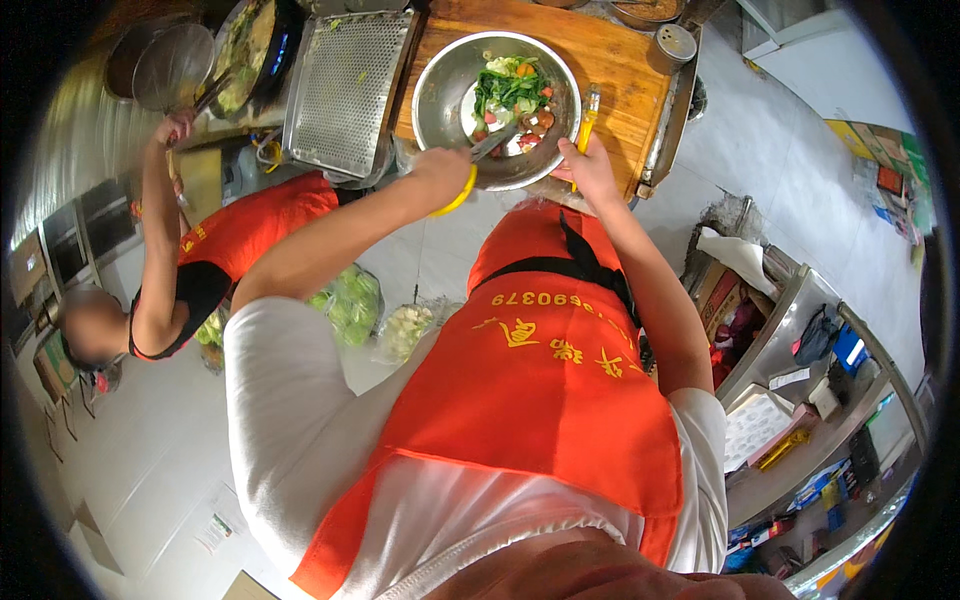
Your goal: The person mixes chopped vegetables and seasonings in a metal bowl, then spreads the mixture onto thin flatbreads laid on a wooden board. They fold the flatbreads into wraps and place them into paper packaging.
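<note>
A wide steel bowl stands near the front of the wooden board. Inside it are chopped leafy greens, red and pale pieces and some darker brown bits. My left hand is closed on yellow-handled scissors, a loop showing below the fist and the metal blades reaching into the bowl. At the bowl's right rim, my right hand is closed round a yellow-handled metal tool that points away from me; its exact kind cannot be made out. The right thumb lies close to the rim.
A perforated steel tray lies left of the wooden board. Beyond it, a co-worker's hand works at a wok on a flame. A shaker tin stands at the board's right. A cluttered steel shelf is at right, bagged vegetables at left.
</note>
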Tool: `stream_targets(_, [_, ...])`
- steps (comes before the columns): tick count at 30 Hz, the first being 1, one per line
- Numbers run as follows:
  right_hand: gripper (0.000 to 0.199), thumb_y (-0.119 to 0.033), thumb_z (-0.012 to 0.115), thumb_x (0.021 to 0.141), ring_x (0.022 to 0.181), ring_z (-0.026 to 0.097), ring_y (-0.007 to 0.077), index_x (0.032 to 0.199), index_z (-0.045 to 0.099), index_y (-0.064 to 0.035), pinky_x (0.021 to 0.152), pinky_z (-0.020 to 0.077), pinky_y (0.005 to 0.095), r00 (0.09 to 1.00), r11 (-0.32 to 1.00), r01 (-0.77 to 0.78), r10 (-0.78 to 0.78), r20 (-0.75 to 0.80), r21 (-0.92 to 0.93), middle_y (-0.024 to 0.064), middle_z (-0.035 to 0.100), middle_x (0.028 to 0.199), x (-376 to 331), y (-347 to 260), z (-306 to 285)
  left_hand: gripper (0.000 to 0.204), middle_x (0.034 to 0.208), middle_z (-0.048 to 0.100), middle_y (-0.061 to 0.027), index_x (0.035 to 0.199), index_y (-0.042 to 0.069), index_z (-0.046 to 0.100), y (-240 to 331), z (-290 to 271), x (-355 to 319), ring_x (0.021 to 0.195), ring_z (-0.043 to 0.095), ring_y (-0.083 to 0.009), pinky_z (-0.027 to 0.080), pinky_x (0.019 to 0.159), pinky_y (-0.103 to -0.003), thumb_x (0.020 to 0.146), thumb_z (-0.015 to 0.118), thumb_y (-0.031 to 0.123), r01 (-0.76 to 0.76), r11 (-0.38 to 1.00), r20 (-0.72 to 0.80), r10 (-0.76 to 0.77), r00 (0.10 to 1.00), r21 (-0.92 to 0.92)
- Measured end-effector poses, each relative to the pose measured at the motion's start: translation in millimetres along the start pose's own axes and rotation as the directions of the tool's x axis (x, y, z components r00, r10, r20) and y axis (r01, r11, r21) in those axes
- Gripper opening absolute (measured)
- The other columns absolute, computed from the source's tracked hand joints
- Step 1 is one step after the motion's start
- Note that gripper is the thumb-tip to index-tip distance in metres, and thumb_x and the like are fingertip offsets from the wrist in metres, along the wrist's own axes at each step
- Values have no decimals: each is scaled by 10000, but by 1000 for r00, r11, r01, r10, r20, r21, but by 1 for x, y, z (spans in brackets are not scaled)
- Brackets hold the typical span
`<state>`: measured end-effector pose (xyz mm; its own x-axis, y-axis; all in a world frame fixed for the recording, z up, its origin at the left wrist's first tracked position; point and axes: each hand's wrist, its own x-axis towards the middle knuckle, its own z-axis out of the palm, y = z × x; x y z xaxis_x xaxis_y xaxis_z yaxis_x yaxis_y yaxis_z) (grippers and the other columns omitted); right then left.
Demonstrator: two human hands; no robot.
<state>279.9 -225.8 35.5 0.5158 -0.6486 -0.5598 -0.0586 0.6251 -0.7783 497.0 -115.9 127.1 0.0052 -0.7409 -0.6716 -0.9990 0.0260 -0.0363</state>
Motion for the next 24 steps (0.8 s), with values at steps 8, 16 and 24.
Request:
stream_targets(8, [269, -161, 572, 962, 828, 649, 167, 1193, 494, -46, 666, 611, 328, 1000, 999, -6, 5, -24, -40, 61, 608, 1008, -5, 7, 7, 478, 888, 704, -183, 1302, -69, 438, 25, 14, 49, 789, 709, -310, 558, 653, -404, 861, 520, 98, 104, 984, -100, -90, 991, 145])
stream_targets(16, [246, -152, 565, 966, 796, 654, 168, 1149, 495, -3, 642, 609, 318, 999, 1000, 3, -2, -32, 22, 101, 615, 1021, -7, 5, 6, 353, 880, 703, -181, 1152, -55, 499, 12, -19, 5, 786, 711, -297, 556, 648, -406, 849, 561, 114, 146, 988, -117, -140, 983, 45])
stream_targets(24, [265, -176, 568, 963, 832, 648, 162, 1153, 509, -2, 635, 605, 300, 999, 997, -35, 34, -21, -75, 93, 611, 995, -4, -4, 2, 295, 868, 710, -160, 1117, -49, 515, 0, -7, 8, 813, 712, -295, 559, 667, -416, 858, 547, 88, 47, 993, 8, -48, 999, 113])
